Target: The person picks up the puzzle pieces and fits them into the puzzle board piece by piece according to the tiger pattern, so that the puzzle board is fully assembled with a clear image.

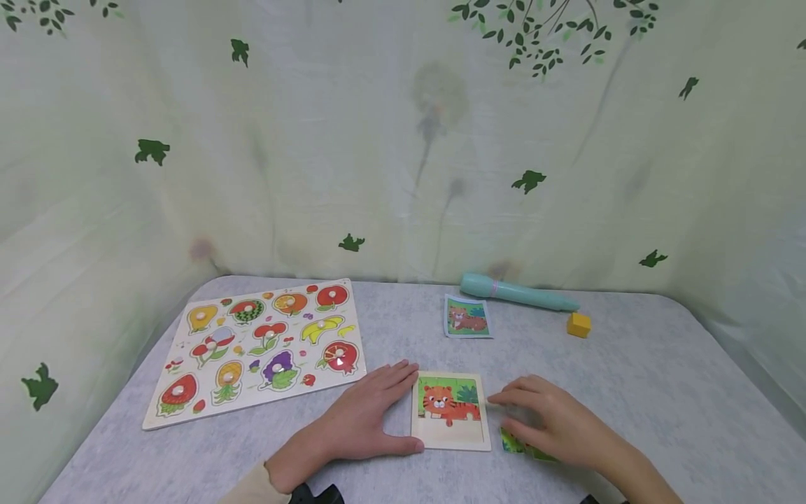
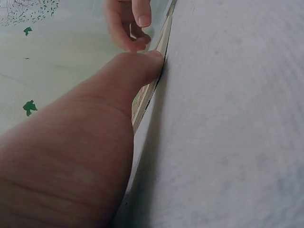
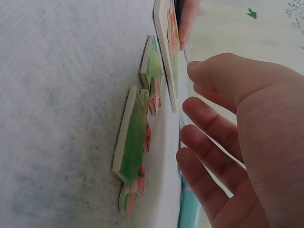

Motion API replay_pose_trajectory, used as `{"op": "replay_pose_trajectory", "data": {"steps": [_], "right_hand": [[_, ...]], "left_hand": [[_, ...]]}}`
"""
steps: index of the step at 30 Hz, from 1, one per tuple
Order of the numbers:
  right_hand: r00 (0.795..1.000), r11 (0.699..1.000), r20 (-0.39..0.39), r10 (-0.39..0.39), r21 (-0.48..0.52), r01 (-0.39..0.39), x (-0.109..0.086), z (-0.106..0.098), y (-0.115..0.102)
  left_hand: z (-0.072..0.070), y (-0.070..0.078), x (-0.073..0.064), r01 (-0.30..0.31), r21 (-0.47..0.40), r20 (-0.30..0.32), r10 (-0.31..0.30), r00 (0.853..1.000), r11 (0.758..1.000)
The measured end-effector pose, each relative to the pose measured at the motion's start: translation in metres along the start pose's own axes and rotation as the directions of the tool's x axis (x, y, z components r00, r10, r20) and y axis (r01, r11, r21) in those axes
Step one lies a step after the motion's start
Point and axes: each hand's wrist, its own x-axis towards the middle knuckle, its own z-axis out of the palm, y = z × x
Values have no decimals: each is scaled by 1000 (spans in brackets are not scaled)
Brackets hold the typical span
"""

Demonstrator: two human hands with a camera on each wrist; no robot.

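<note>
A small wooden puzzle board (image 1: 453, 439) lies at the near middle of the table; its upper half holds pieces with an orange tiger picture, and bare wood shows below. My left hand (image 1: 371, 416) rests along its left side, fingers stretched toward the top corner and thumb at the lower left corner. Right of the board, my right hand (image 1: 557, 423) hovers with loosely bent fingers and nothing between them. Under it lie loose green puzzle pieces (image 3: 130, 147), partly hidden in the head view; the right wrist view shows their green and red faces.
A large fruit peg puzzle (image 1: 252, 409) lies at the left. Behind the board are a tiger picture card (image 1: 468, 318), a teal pen-shaped stick (image 1: 529, 295) and a yellow block (image 1: 578, 325). A pale curtain (image 1: 378, 140) hangs around the table's back and sides.
</note>
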Motion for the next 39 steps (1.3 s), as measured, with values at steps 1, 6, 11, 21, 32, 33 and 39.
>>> {"op": "replay_pose_trajectory", "data": {"steps": [1, 6, 11, 21, 32, 33, 39], "right_hand": [[1000, 1000, -8, -5, -7, 5, -1, 0, 0], [1000, 1000, -26, -8, -25, 8, -8, 0, 0], [1000, 999, -22, 22, -32, -22, -15, 0, 1], [999, 998, -25, 46, 42, -45, -27, 2, 3], [995, 995, 53, 89, 34, -91, -25, 2, 5], [994, 995, 59, 90, 35, -92, -24, 2, 5], [994, 995, 73, 84, 42, -88, -25, 1, 6]], "left_hand": [[0, 0, 0, 1, -1, 0, -1, 1000, 1000], [0, 0, 0, 1, -3, -2, -1, 1000, 1000], [0, 0, 0, -3, -7, -3, 3, 1000, 1000], [0, -1, 1, -7, -1, -8, 7, 1000, 1000], [-1, 0, 0, 0, -6, 0, 0, 1000, 1000], [-1, 0, -1, 1, -6, 1, -1, 1000, 1000], [0, -1, 0, -3, 0, -4, 3, 1000, 1000]]}}
